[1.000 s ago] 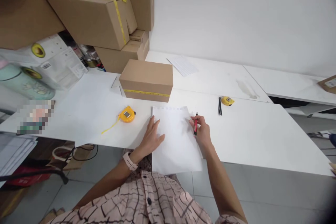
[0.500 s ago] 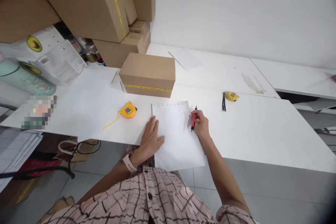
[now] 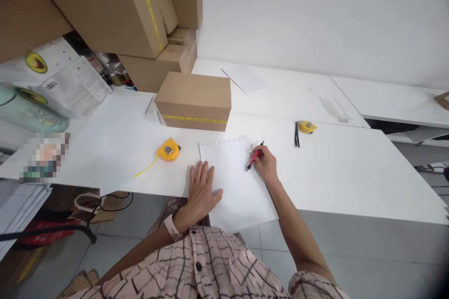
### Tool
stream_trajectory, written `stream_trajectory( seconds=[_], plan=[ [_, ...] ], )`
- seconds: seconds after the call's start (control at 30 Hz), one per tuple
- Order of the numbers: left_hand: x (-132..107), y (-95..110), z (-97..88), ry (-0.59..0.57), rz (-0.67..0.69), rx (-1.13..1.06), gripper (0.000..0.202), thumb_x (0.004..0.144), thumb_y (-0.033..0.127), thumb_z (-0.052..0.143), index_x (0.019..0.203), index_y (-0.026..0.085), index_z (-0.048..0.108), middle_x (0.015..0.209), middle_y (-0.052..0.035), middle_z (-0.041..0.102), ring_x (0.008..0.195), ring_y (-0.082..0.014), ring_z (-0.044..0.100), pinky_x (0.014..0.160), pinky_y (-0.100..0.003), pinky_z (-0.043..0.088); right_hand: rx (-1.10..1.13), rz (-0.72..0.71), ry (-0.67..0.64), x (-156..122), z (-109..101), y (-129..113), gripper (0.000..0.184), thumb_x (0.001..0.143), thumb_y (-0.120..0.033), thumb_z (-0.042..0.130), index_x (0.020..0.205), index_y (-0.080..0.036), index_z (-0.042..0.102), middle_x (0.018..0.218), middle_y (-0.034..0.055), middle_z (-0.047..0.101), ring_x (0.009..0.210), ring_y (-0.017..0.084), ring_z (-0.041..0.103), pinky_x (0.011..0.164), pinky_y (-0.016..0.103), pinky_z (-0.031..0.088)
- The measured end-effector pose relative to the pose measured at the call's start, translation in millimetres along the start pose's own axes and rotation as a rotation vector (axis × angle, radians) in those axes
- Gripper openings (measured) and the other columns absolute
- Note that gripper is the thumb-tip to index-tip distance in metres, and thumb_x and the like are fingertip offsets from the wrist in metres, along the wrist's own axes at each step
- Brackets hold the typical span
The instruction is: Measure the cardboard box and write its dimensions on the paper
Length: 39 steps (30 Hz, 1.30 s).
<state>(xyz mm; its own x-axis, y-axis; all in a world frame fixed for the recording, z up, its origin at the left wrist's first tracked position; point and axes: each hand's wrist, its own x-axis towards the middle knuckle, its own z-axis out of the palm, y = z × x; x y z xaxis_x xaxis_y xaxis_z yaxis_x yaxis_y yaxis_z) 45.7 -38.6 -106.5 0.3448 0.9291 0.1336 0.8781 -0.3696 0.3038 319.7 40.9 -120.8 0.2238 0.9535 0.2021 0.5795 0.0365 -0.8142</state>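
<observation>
A white sheet of paper lies on the white table, hanging over its near edge. My left hand lies flat on the sheet's left edge, fingers stretched out. My right hand is closed round a red pen, whose tip touches the right side of the sheet. A yellow tape measure with a bit of tape pulled out sits just left of the paper. Behind the sheet stands a small cardboard box with yellow tape around it.
A second yellow tape measure lies to the right. Stacked cardboard boxes and white printed packages crowd the back left. Another sheet lies near the wall. A cable and bags lie on the floor under the table's left side.
My right hand has tilted the pen and brought its tip down onto the paper. My left hand slid slightly toward the near edge. The view shifted a little.
</observation>
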Motion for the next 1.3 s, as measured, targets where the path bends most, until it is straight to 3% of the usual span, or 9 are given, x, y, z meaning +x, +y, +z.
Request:
stream_trajectory(
  seconds=[0.17, 0.3, 0.5, 0.67, 0.77, 0.93, 1.07, 1.23, 1.3],
  plan=[
    [22, 4, -4.6, -0.065, 0.093, -0.043, 0.070, 0.086, 0.038, 0.064, 0.146, 0.009, 0.043, 0.165, -0.0238, 0.026, 0.156, -0.0401, 0.009, 0.124, -0.064, 0.009, 0.001, -0.005, 0.004, 2, 1, 1, 0.020, 0.082, -0.037, 0.060, 0.097, -0.025, 0.058, 0.093, 0.0044, 0.067, 0.076, 0.019, 0.059, 0.078, 0.035, 0.050],
    [77, 27, -2.0, -0.187, 0.261, -0.095, 0.071, 0.090, 0.038, 0.059, 0.150, 0.006, 0.039, 0.166, -0.0232, 0.024, 0.157, -0.0341, 0.007, 0.127, -0.055, 0.010, 0.008, -0.011, 0.010, 2, 2, 0, 0.018, 0.083, -0.035, 0.059, 0.097, -0.024, 0.058, 0.091, 0.0040, 0.067, 0.076, 0.019, 0.059, 0.076, 0.034, 0.049],
    [141, 46, 14.8, -0.372, 0.284, -0.114, 0.092, 0.089, 0.060, 0.059, 0.158, 0.008, 0.027, 0.169, -0.0193, 0.012, 0.157, -0.0346, 0.002, 0.126, -0.055, 0.003, 0.028, 0.006, 0.049, -6, 3, -1, 0.018, 0.086, -0.033, 0.054, 0.102, -0.024, 0.056, 0.093, 0.0035, 0.067, 0.076, 0.018, 0.059, 0.075, 0.033, 0.048],
    [148, 29, 17.5, -0.376, 0.354, -0.165, 0.096, 0.082, 0.069, 0.064, 0.158, 0.020, 0.031, 0.170, -0.0136, 0.015, 0.158, -0.0335, 0.007, 0.125, -0.058, 0.001, -0.024, 0.041, 0.179, 2, -19, -14, 0.023, 0.089, -0.047, 0.058, 0.089, -0.023, 0.056, 0.082, 0.0023, 0.064, 0.073, 0.018, 0.056, 0.072, 0.032, 0.046],
    [150, 31, 17.4, -0.364, 0.362, -0.172, 0.090, 0.080, 0.069, 0.067, 0.154, 0.025, 0.040, 0.169, -0.0118, 0.022, 0.156, -0.0369, 0.012, 0.124, -0.062, 0.005, 0.132, 0.093, 0.255, 18, -30, -30, 0.037, 0.096, -0.057, 0.045, 0.082, -0.024, 0.052, 0.071, 0.0009, 0.059, 0.069, 0.018, 0.055, 0.070, 0.032, 0.046],
    [148, 51, 23.4, -0.273, 0.294, -0.157, 0.067, 0.088, 0.061, 0.062, 0.147, 0.032, 0.050, 0.166, -0.0053, 0.031, 0.152, -0.0458, 0.019, 0.117, -0.074, 0.006, 0.514, 0.088, -0.094, 52, -9, -37, 0.038, 0.088, -0.060, 0.059, 0.093, -0.023, 0.059, 0.073, 0.0005, 0.062, 0.072, 0.017, 0.058, 0.073, 0.032, 0.049],
    [141, 58, 30.2, -0.195, 0.277, -0.152, 0.061, 0.092, 0.058, 0.057, 0.147, 0.033, 0.050, 0.164, -0.0048, 0.035, 0.152, -0.0455, 0.020, 0.116, -0.076, 0.003, 0.410, 0.155, -0.011, 66, 13, -21, 0.042, 0.086, -0.061, 0.060, 0.072, -0.022, 0.053, 0.061, -0.0029, 0.049, 0.061, 0.014, 0.047, 0.061, 0.029, 0.043],
    [139, 59, 34.5, -0.139, 0.266, -0.139, 0.067, 0.091, 0.058, 0.059, 0.149, 0.026, 0.047, 0.162, -0.0086, 0.038, 0.151, -0.0450, 0.022, 0.116, -0.075, 0.003, 0.441, 0.124, -0.045, 68, 15, -11, 0.035, 0.081, -0.054, 0.066, 0.094, -0.024, 0.054, 0.071, -0.0039, 0.055, 0.065, 0.015, 0.052, 0.062, 0.028, 0.045],
    [140, 60, 35.6, -0.138, 0.259, -0.148, 0.072, 0.091, 0.058, 0.058, 0.152, 0.023, 0.042, 0.163, -0.0107, 0.037, 0.151, -0.0457, 0.021, 0.116, -0.076, 0.002, 0.429, 0.114, -0.040, 69, 15, -12, 0.033, 0.079, -0.052, 0.068, 0.088, -0.024, 0.052, 0.075, -0.0019, 0.058, 0.068, 0.015, 0.054, 0.064, 0.029, 0.046]
  ],
)
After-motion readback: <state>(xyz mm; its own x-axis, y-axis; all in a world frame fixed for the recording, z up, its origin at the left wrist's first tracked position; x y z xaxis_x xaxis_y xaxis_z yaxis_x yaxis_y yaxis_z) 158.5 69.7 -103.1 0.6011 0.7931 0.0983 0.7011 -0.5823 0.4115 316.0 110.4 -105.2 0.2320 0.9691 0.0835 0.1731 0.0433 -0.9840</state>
